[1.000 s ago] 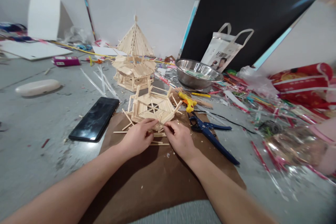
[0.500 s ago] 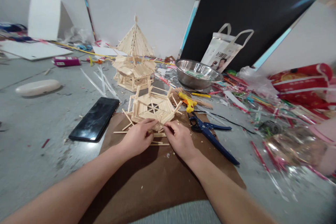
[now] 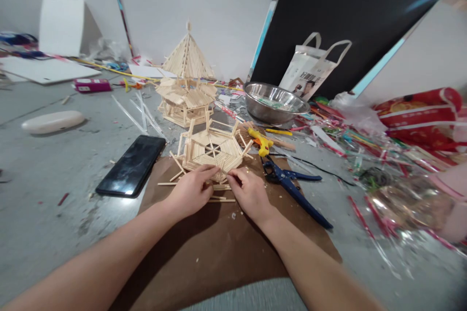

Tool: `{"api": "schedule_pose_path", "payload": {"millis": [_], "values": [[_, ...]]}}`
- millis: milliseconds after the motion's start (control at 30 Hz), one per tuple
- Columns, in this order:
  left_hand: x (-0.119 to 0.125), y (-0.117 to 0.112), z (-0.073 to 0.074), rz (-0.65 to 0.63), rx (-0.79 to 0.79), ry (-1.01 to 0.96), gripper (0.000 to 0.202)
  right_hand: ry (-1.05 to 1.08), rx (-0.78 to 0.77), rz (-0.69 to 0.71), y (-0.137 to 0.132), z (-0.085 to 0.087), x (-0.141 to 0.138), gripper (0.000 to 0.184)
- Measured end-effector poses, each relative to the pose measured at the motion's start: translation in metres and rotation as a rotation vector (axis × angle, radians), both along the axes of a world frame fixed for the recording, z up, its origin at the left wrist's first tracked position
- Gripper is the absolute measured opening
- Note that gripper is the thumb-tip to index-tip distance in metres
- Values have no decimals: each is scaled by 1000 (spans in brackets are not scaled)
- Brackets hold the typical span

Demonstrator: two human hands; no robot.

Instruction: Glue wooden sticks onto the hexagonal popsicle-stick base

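Left hand (image 3: 191,189) and right hand (image 3: 251,192) half-closed at stick frame (image 3: 228,150), fingertip hold unclear

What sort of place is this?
Probably a makeshift craft area: a stick pagoda, a lower stick frame in front of it, and what looks like a yellow glue gun beside that.

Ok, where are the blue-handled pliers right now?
In the head view, the blue-handled pliers lie to the right of the right hand, partly on the brown sheet, just on the near side of the yellow tool.
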State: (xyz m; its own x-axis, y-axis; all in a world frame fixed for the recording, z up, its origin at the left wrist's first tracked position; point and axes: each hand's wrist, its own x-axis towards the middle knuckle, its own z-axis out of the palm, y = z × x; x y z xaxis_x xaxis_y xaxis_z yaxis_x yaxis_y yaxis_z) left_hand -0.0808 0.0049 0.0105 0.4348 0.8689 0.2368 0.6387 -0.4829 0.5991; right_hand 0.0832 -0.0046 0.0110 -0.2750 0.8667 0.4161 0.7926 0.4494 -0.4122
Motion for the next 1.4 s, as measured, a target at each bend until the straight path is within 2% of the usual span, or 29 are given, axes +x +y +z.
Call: {"api": "schedule_pose_path", "payload": {"millis": [1400], "values": [[-1,0,1,7,4,30,48,3,4,-11,0,-1,0,16]]}}
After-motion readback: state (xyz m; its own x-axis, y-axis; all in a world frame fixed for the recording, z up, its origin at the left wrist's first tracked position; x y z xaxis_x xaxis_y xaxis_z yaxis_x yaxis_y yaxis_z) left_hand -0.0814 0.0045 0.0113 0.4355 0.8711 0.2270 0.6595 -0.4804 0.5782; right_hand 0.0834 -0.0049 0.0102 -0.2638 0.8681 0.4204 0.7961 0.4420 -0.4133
